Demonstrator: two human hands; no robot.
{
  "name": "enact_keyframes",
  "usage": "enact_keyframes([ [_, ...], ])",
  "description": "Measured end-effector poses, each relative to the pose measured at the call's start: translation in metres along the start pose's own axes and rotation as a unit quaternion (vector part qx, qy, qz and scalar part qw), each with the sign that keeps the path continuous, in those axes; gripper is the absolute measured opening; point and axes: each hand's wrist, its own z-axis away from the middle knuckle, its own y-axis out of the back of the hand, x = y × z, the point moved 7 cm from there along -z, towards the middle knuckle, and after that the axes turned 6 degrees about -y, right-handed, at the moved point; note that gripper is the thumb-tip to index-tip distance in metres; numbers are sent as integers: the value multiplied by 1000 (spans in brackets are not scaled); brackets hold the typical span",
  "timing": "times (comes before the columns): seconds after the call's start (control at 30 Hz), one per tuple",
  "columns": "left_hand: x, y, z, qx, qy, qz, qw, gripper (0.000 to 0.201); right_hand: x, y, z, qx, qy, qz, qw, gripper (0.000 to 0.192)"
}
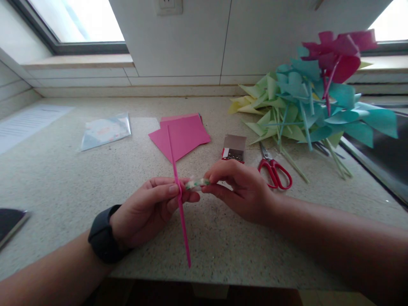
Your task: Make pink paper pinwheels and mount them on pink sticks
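Black watch [103,238] on the left wrist, low over a speckled counter [63,178] under a bright window [79,21]. Left hand [149,210] pinched shut on a pink straw [178,191], thumb pressing it against the fingers [165,187]. Right hand [239,189] pinched on a small tape piece [196,183] touching the straw. Behind: pink paper [183,136], red scissors [274,170], pin box [234,148], paper pinwheels [306,97].
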Motion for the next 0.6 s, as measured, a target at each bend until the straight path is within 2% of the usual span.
enact_keyframes([
  [0.37, 0, -2, 0, -14, -10, -9, 1000, 16, -1, 2, 1, 13, -13, -18, 1000, 19],
  [0.6, -2, -2, 1, -15, -5, 2, 1000, 16, -9, 6, -2, 40, -11, 19, 999, 17],
])
